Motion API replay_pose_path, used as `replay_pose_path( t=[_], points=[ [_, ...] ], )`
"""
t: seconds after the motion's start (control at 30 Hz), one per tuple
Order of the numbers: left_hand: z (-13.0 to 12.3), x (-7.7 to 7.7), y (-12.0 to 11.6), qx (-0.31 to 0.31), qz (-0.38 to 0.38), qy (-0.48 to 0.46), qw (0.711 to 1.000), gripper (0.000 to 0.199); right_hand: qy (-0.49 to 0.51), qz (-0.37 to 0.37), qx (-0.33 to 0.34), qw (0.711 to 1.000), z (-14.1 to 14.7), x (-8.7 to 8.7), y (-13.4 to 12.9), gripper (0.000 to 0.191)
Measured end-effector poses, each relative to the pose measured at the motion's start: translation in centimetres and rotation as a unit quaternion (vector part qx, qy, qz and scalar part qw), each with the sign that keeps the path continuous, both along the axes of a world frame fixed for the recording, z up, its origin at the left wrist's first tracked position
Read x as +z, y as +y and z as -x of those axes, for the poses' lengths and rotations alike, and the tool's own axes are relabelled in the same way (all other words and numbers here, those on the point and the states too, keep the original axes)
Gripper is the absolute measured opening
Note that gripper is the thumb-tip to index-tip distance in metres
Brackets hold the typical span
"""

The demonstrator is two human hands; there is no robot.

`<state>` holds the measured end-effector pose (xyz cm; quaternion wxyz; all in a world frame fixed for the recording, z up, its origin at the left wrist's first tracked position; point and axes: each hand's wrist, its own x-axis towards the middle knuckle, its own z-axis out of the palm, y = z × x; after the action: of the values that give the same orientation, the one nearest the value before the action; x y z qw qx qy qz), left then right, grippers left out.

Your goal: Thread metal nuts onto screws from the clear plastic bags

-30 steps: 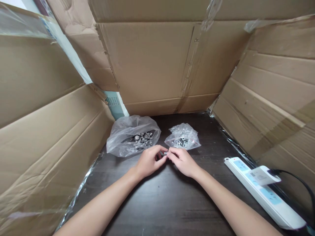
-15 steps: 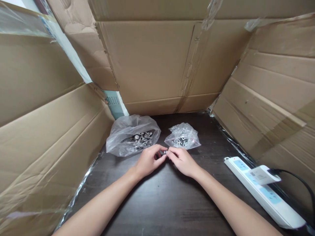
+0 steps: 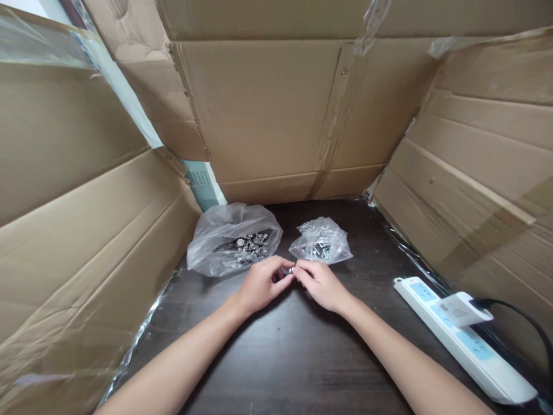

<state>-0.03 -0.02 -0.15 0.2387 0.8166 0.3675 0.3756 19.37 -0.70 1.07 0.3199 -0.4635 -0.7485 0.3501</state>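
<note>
A small shiny metal piece [image 3: 291, 270] sits between the fingertips of both hands; its exact kind is too small to make out. My left hand [image 3: 264, 282] pinches it from the left, thumb and index finger closed. From the other side my right hand [image 3: 318, 283] also pinches at it, fingers pressed together. Just beyond the left hand lies an open clear plastic bag [image 3: 211, 245] with several round metal parts [image 3: 253, 244] inside. Behind the right hand is a smaller clear zip bag [image 3: 324, 233] holding screws [image 3: 317, 251].
A white power strip [image 3: 458, 340] with a white plug-in adapter [image 3: 462, 308] and black cable [image 3: 527, 317] lies at the right. Cardboard walls [image 3: 268, 109] enclose the dark tabletop [image 3: 276, 363] at the left, back and right.
Both hands stay in nearly the same place, with only slight finger movement around the small metal piece. The bags have not moved.
</note>
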Motion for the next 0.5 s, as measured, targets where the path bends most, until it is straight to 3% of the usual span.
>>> replay_pose_path(
  t=[0.13, 0.33, 0.5],
  points=[
    [-0.02, 0.11, 0.03, -0.006, -0.004, 0.005, 1.0, 0.016, 0.006, 0.006, -0.001, 1.0, 0.02, -0.1, 0.07, 0.042],
    [-0.09, 0.12, 0.14, 0.006, 0.024, -0.023, 0.999, 0.018, 0.007, 0.007, 0.005, 1.0, -0.01, -0.06, -0.01, 0.034],
    [-0.04, 0.07, 0.07, -0.013, 0.008, -0.011, 1.0, 0.018, 0.01, 0.003, -0.002, 1.0, 0.08, -0.12, 0.05, 0.04]
  ],
)
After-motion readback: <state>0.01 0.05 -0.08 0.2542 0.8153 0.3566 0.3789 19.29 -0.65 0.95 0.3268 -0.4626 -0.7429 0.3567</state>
